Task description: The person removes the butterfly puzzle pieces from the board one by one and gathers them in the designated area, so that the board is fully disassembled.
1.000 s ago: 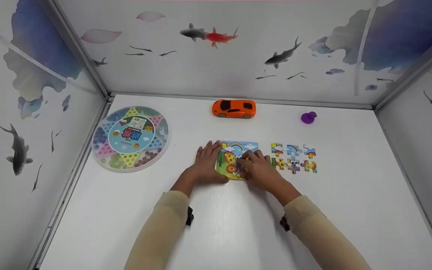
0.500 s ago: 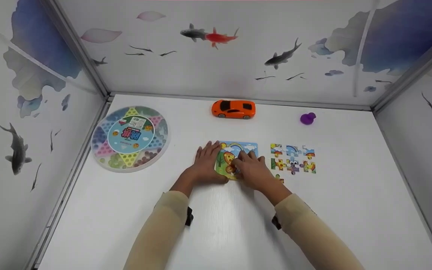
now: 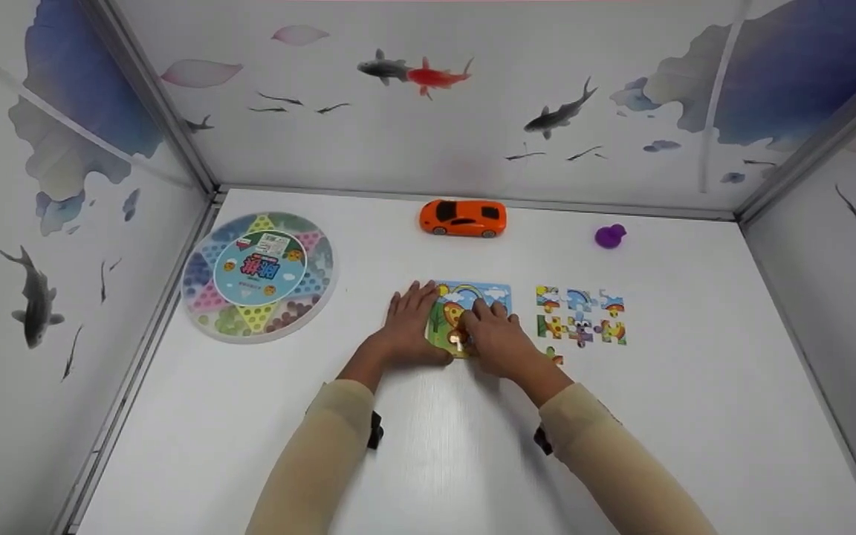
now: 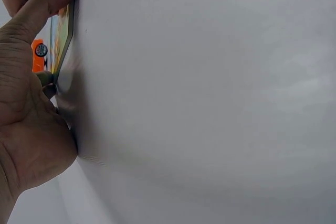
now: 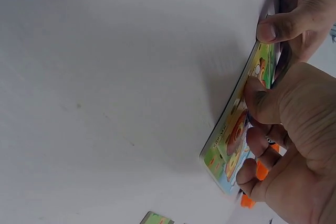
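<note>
A picture puzzle board (image 3: 443, 334) with a rainbow and cartoon animals lies on the white table. My left hand (image 3: 409, 327) rests along its left side, fingers spread straight, its thumb (image 5: 269, 32) over the near edge. Over the middle of the board is my right hand (image 3: 508, 345), fingers curled. Its thumb (image 5: 257, 98) and forefinger pinch a puzzle piece at the surface; a small dark bit (image 5: 250, 118) shows between them, the rest hidden by the fingers. Several loose puzzle pieces (image 3: 581, 327) lie in rows to the right of the board.
An orange toy car (image 3: 464, 218) stands at the back wall. Farther right sits a small purple toy duck (image 3: 609, 236). A round Chinese checkers set (image 3: 258, 276) lies at the left. Printed panels enclose the table on three sides.
My right hand has shifted left over the board, staying there in the last half second. A loose piece below the rows has come into sight. My left hand has kept its place.
</note>
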A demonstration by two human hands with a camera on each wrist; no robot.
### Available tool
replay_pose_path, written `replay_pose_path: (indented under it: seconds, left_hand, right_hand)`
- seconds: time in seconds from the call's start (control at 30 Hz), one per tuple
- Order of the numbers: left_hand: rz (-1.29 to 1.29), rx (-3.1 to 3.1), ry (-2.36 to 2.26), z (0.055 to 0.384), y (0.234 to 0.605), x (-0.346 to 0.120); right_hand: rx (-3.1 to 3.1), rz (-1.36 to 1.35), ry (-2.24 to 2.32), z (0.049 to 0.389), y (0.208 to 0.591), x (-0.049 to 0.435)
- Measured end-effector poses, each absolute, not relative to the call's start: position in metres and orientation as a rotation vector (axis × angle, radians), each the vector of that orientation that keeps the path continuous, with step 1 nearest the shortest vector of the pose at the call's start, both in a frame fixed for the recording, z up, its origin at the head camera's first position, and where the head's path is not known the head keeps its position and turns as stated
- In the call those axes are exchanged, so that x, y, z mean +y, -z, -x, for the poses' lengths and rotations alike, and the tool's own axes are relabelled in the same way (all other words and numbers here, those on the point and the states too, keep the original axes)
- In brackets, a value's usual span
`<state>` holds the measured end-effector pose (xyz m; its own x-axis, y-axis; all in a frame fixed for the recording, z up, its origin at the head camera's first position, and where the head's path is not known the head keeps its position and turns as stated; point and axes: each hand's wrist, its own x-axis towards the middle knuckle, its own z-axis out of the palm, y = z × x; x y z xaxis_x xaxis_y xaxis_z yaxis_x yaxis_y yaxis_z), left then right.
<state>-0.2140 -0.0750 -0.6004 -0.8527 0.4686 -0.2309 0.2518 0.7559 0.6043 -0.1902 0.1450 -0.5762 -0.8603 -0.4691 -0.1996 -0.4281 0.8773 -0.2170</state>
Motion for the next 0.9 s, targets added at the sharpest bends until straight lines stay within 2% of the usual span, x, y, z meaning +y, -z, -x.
replay_pose_path:
  seconds: [0.9]
  left_hand:
    - [-0.556,2.584,-0.808,0.2153,0.6023,-0.0751]
  right_hand:
    - [2.788,0.788,0.348,0.1862,0.5788,0.1501]
